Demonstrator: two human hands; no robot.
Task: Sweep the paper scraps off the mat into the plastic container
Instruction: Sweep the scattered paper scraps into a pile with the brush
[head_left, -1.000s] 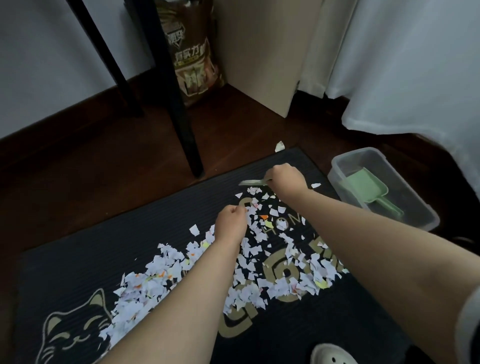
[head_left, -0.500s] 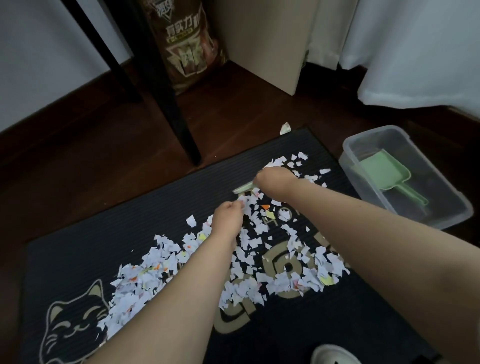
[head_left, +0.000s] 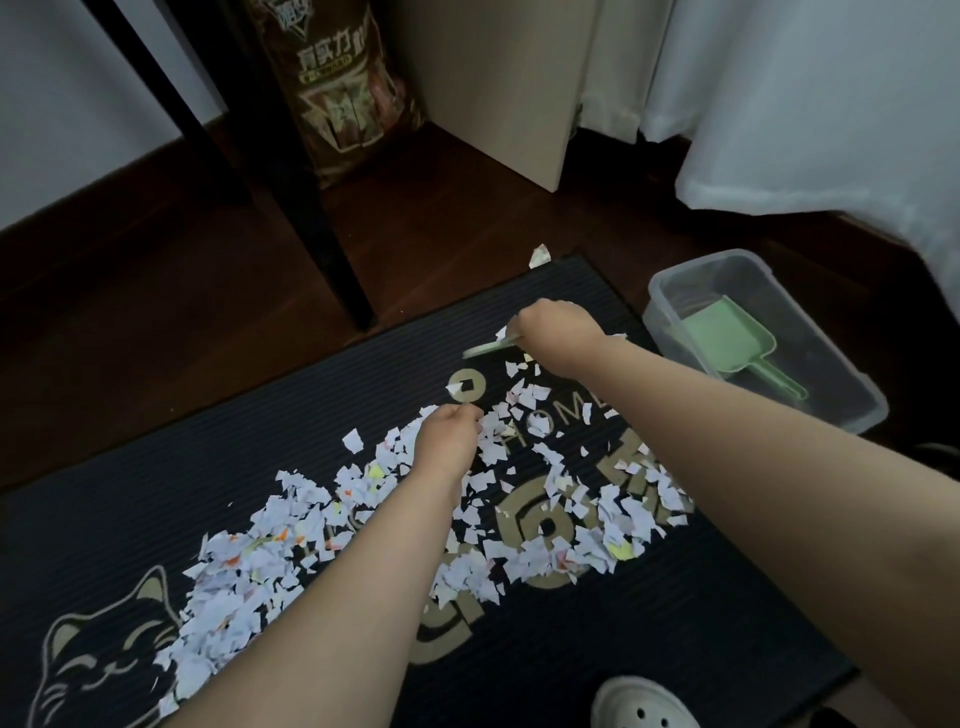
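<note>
Hundreds of scraps (head_left: 291, 525) lie in a band across a dark ribbed mat (head_left: 156, 519) on a brown wood floor (head_left: 156, 338).
A black leg (head_left: 311, 208), a bag (head_left: 348, 88) and a white curtain (head_left: 805, 104) stand behind. The scraps are mostly white, torn small. A clear container (head_left: 657, 301) with a green scoop (head_left: 727, 332) sits just right of the mat. The right grip (head_left: 558, 332) curls round a pale green tool (head_left: 488, 349); the left grip (head_left: 449, 436) is curled among the scraps, and I cannot tell if it holds any.

Dark wooden floor (head_left: 156, 338), black ribbed cat-print mat (head_left: 234, 441) laid on it, clear rectangular plastic container (head_left: 852, 415) set just beside the mat's right edge, brown printed bag (head_left: 343, 104) stood behind.
</note>
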